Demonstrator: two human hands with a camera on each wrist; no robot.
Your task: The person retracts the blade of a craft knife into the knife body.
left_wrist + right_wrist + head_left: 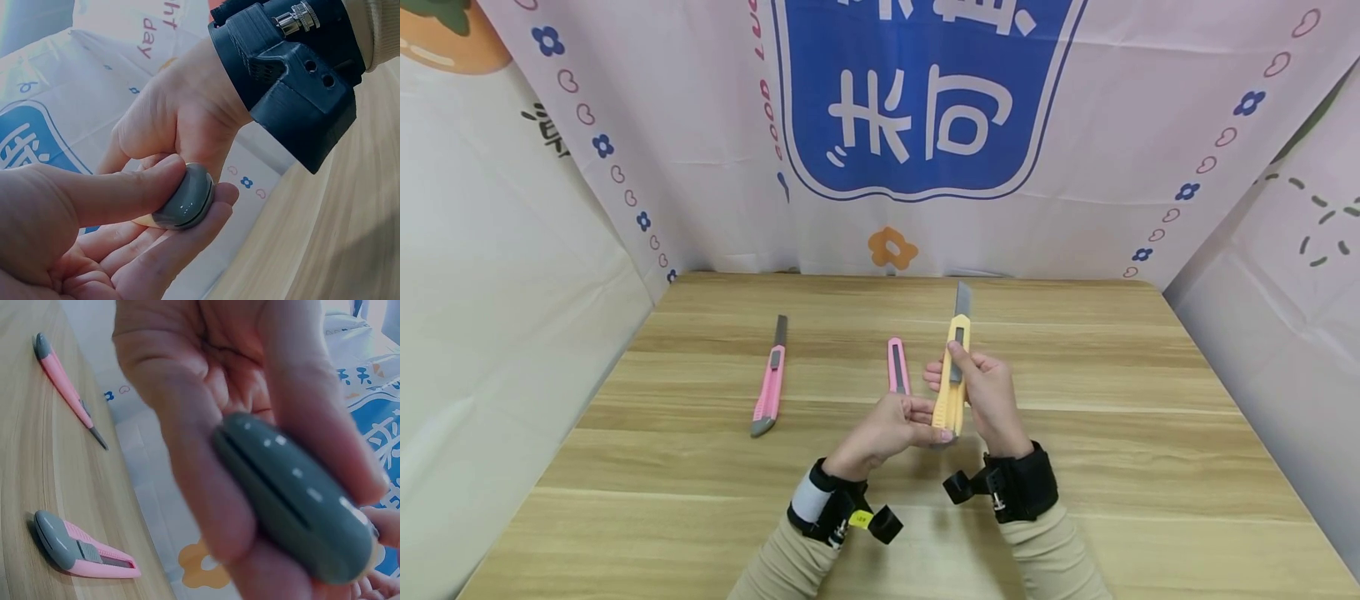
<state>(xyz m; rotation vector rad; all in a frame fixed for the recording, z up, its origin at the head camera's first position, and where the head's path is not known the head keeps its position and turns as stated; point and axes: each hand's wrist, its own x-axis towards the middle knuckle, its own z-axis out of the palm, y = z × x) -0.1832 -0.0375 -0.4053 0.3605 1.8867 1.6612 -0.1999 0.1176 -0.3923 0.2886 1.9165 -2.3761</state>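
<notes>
A yellow utility knife (pixel 947 408) is held up in front of me, pointing away, with its grey blade (pixel 963 298) out of the front. Its grey end cap (pixel 187 200) faces back and is pinched between the thumb and fingers of my left hand (pixel 887 429). My right hand (pixel 996 400) grips the yellow body from the right side, its thumb on the top by the grey slider (pixel 956 374). In the right wrist view the end cap (pixel 294 494) looms large and hides the rest of the knife.
A pink utility knife (pixel 768 387) with its blade out lies on the wooden table (pixel 1112 400) to the left. Nearer the middle lies another pink utility knife (pixel 898 365), partly behind my left hand, blade inside its body. Printed cloth (pixel 722 208) hangs along the table's back edge.
</notes>
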